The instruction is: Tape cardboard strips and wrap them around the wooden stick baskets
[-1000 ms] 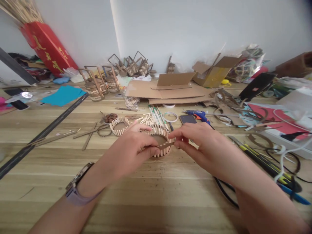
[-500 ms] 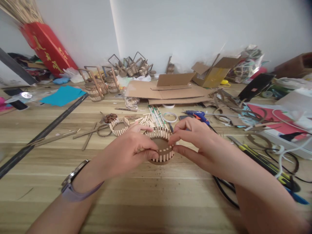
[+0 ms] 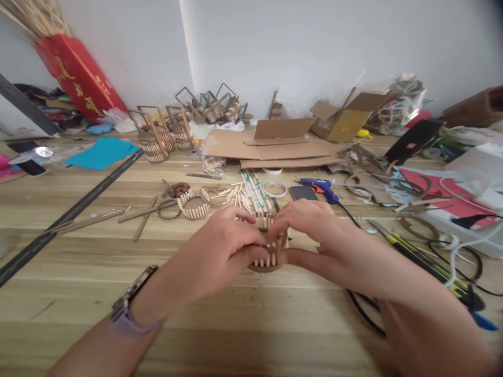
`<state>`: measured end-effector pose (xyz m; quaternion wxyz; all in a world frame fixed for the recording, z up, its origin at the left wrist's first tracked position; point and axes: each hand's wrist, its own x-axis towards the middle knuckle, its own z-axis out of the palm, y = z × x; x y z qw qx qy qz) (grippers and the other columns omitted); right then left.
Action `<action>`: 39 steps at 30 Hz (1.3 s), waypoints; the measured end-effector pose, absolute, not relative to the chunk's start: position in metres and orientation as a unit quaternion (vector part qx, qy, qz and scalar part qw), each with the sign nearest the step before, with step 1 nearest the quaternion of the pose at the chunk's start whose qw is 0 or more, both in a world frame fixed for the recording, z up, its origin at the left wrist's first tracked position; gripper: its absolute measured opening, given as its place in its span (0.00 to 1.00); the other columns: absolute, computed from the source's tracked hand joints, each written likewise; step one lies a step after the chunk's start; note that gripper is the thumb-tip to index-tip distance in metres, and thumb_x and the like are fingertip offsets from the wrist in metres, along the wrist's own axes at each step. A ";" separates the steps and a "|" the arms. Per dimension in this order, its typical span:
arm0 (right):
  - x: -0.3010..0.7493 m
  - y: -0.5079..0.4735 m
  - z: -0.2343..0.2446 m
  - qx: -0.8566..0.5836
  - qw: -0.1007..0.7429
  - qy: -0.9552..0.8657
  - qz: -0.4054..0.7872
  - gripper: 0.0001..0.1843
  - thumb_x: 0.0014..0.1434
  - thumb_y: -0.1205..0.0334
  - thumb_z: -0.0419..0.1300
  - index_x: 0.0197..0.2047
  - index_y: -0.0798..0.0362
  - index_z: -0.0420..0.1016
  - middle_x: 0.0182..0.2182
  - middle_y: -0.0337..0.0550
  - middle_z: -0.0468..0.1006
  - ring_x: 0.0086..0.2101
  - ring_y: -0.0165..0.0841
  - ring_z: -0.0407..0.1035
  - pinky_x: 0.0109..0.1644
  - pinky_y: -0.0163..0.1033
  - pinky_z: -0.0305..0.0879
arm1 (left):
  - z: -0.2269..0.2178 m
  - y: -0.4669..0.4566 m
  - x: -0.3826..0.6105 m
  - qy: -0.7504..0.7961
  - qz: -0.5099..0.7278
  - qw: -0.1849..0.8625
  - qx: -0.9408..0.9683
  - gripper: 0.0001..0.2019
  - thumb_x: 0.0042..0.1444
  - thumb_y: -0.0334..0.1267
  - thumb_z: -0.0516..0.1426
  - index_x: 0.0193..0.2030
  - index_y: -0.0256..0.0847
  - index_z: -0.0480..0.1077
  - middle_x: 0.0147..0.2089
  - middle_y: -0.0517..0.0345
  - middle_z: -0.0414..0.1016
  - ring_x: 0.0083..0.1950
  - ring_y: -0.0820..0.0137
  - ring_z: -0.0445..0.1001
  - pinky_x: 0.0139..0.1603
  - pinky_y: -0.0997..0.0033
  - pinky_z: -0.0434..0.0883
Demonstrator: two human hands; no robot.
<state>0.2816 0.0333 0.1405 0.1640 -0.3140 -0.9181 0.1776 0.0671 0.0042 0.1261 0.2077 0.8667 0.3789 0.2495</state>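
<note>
Between my two hands, low over the wooden table, is a small round basket [image 3: 265, 260] with a brown base and a ring of pale upright sticks. My left hand [image 3: 231, 241] pinches its left side, thumb at the near rim and fingers over the far edge. On the right, my right hand [image 3: 304, 235] grips the wall with its thumb outside and fingers reaching inside the ring. My fingers cover much of the basket's sides. Just beyond to the left lies a second ring of sticks [image 3: 194, 210], beside a heap of loose short sticks [image 3: 238, 196].
A blue glue gun [image 3: 320, 186] and a roll of tape [image 3: 274, 188] lie behind my hands. At right are a yellow-black cutter [image 3: 420, 256] and cables. Flat cardboard [image 3: 267, 146] and finished small baskets [image 3: 151, 146] stand at the back. Brown strips [image 3: 143, 222] lie left.
Both hands have drawn closer round the basket, which has shifted slightly right and nearer to me. My left hand has moved right, and the right fingers now reach further over the rim.
</note>
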 end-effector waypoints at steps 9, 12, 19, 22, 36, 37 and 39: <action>0.287 0.042 0.142 -0.267 0.177 -0.929 0.184 0.06 0.64 0.66 0.56 0.36 0.50 0.74 0.35 0.39 0.76 0.40 0.34 0.67 0.49 0.45 0.55 | 0.128 0.006 0.065 0.387 0.251 0.218 0.860 0.10 0.64 0.35 0.55 0.31 0.41 0.74 0.32 0.58 0.76 0.54 0.62 0.67 0.49 0.66 0.66; 0.282 0.039 0.141 -0.285 0.171 -0.926 0.181 0.07 0.64 0.66 0.56 0.34 0.50 0.73 0.32 0.38 0.75 0.38 0.33 0.66 0.48 0.44 0.54 | 0.126 0.006 0.067 0.396 0.258 0.206 0.857 0.08 0.64 0.36 0.56 0.34 0.42 0.75 0.36 0.59 0.77 0.52 0.62 0.69 0.51 0.62 0.65; 0.279 0.035 0.142 -0.278 0.187 -0.928 0.161 0.09 0.64 0.66 0.55 0.32 0.50 0.73 0.30 0.38 0.75 0.38 0.33 0.66 0.49 0.45 0.52 | 0.125 0.006 0.068 0.368 0.270 0.199 0.867 0.12 0.65 0.35 0.54 0.31 0.41 0.73 0.32 0.59 0.76 0.54 0.62 0.66 0.51 0.65 0.65; 0.280 0.036 0.138 -0.269 0.183 -0.933 0.155 0.08 0.63 0.67 0.56 0.33 0.49 0.74 0.31 0.37 0.76 0.40 0.34 0.67 0.52 0.47 0.51 | 0.117 0.006 0.067 0.369 0.264 0.193 0.870 0.10 0.64 0.36 0.55 0.31 0.42 0.73 0.32 0.59 0.76 0.56 0.61 0.64 0.53 0.64 0.65; 0.292 0.032 0.050 -0.284 0.148 -0.935 0.150 0.12 0.60 0.72 0.56 0.36 0.45 0.77 0.34 0.36 0.80 0.52 0.38 0.66 0.64 0.57 0.36 | 0.031 -0.008 0.084 0.377 0.214 0.039 0.900 0.08 0.64 0.33 0.54 0.34 0.41 0.73 0.33 0.59 0.76 0.52 0.61 0.66 0.62 0.54 0.62; 0.293 0.032 0.048 -0.285 0.149 -0.935 0.151 0.13 0.61 0.71 0.55 0.37 0.44 0.77 0.34 0.36 0.80 0.52 0.38 0.66 0.64 0.57 0.36 | 0.029 -0.008 0.084 0.380 0.217 0.036 0.898 0.08 0.64 0.32 0.55 0.35 0.41 0.73 0.33 0.59 0.76 0.52 0.62 0.66 0.62 0.54 0.62; 0.295 0.034 0.046 -0.284 0.147 -0.934 0.157 0.13 0.63 0.69 0.55 0.40 0.43 0.78 0.35 0.37 0.81 0.52 0.38 0.66 0.64 0.58 0.37 | 0.028 -0.008 0.083 0.380 0.227 0.034 0.896 0.07 0.64 0.32 0.54 0.36 0.41 0.73 0.34 0.59 0.77 0.51 0.62 0.67 0.62 0.54 0.63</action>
